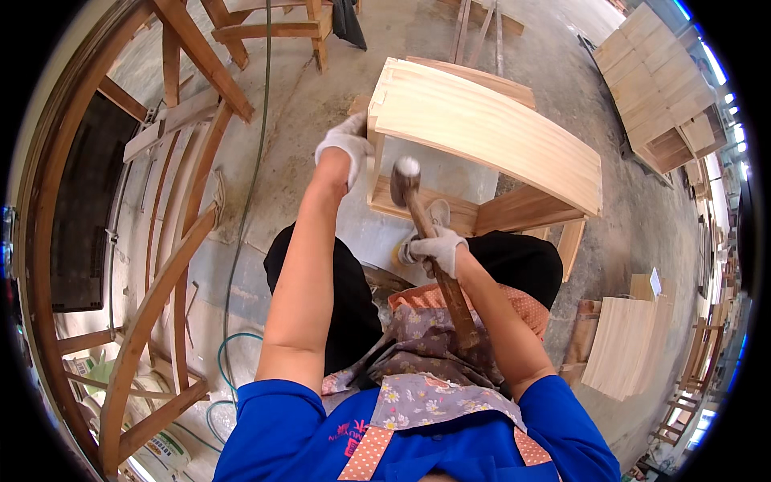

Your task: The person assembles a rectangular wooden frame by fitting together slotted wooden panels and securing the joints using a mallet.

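Note:
A pale wooden box frame (490, 124), like a drawer without a bottom, stands on edge in front of my knees. At its left end my left hand (347, 146), in a white work glove, is closed on the end board; some of the fingertips are hidden behind the wood. My right hand (440, 247), gloved as well, grips a hammer (422, 217) partway along its brown wooden handle. The hammer's metal head points up and away from me, in front of the frame's opening and apart from the wood in this view.
Brown wooden chair-like frames (201, 185) crowd the left side, with a green hose (259, 161) running beside them. Light panels (618, 345) lie at the right. Farther right stands a pale cabinet (654, 80). Several long strips (482, 32) lie beyond the box frame.

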The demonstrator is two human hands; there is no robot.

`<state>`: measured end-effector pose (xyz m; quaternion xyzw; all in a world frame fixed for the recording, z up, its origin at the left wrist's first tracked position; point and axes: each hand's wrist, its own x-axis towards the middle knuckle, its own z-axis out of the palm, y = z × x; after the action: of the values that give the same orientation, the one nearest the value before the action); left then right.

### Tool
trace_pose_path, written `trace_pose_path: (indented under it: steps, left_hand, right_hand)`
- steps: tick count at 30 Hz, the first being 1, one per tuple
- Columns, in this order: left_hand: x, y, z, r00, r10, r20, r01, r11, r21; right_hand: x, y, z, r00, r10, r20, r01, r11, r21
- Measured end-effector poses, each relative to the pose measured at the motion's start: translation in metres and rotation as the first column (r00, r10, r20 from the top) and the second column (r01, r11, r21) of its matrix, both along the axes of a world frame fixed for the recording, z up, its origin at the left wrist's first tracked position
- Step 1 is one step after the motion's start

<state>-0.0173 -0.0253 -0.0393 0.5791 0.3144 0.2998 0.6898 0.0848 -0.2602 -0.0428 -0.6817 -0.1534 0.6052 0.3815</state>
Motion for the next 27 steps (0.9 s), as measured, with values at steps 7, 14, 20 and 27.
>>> trace_pose_path:
  steps: [7,14,20,27]
  left_hand:
    - [-0.003,-0.016,-0.041,0.487,0.078,-0.870,0.434,0.843,0.319]
    - [0.009,-0.021,-0.019,0.540,0.131,-0.832,0.328,0.877,0.351]
    - [0.014,-0.019,-0.016,0.689,0.198,-0.697,0.158,0.898,0.410]
    - [0.024,-0.015,-0.027,0.742,0.330,-0.584,0.034,0.851,0.524]
  right_hand:
    - [-0.011,0.004,0.041,0.943,0.177,0.281,-0.192,0.981,0.028]
    - [-0.010,-0.002,0.063,0.976,-0.077,0.205,0.031,0.975,0.219]
    - [0.007,-0.028,0.014,0.993,-0.003,0.116,-0.009,0.994,0.108]
    - [0.004,-0.038,-0.006,1.000,0.018,-0.004,-0.019,1.000,-0.005]
